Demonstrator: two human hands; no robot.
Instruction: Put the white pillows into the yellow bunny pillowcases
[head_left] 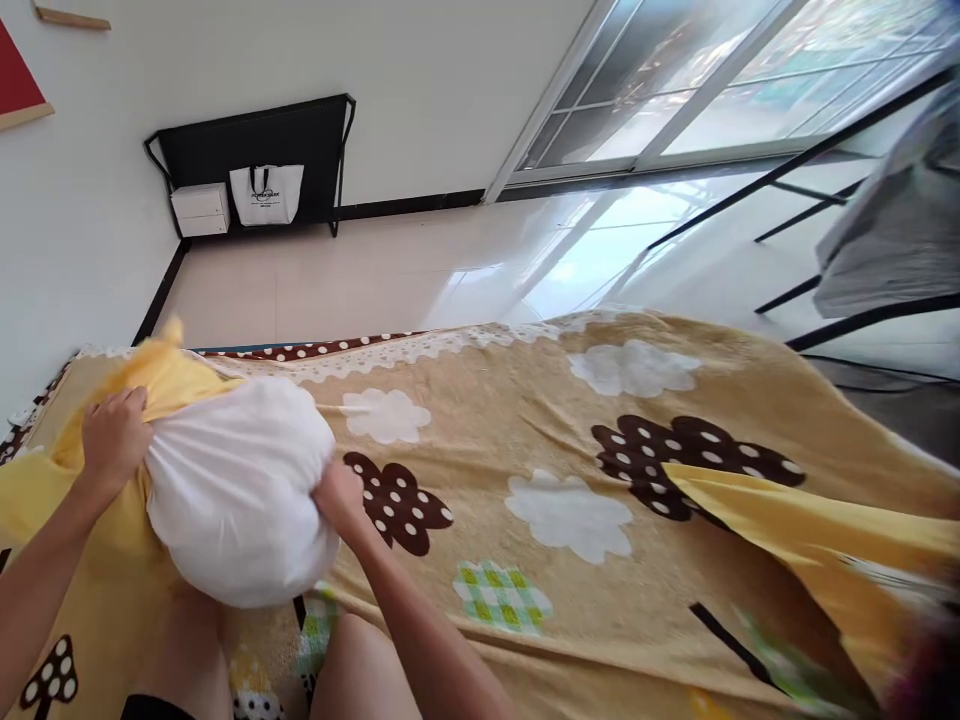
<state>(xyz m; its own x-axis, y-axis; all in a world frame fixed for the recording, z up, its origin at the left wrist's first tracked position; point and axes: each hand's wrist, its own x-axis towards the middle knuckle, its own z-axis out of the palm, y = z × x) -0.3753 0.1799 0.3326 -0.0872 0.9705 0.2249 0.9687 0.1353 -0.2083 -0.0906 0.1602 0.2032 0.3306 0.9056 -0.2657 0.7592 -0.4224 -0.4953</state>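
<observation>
A plump white pillow [244, 500] is held up over my lap, above the bed. Yellow fabric, seemingly a pillowcase [187, 380], bunches around its left end and trails off to the left, partly blurred. My left hand [116, 435] is closed on the gathered yellow pillowcase where it meets the white pillow. On the other side, my right hand [339, 495] grips the pillow's right edge, its fingertips sunk into the white cloth and partly hidden.
A tan patterned blanket [480, 430] covers the bed. Another yellow cloth [810, 530] lies at right, blurred near the edge. Beyond are a black rack [255, 140] with a white box [200, 210] and tote bag [266, 195], a glass door [652, 80], and a black metal frame [795, 160].
</observation>
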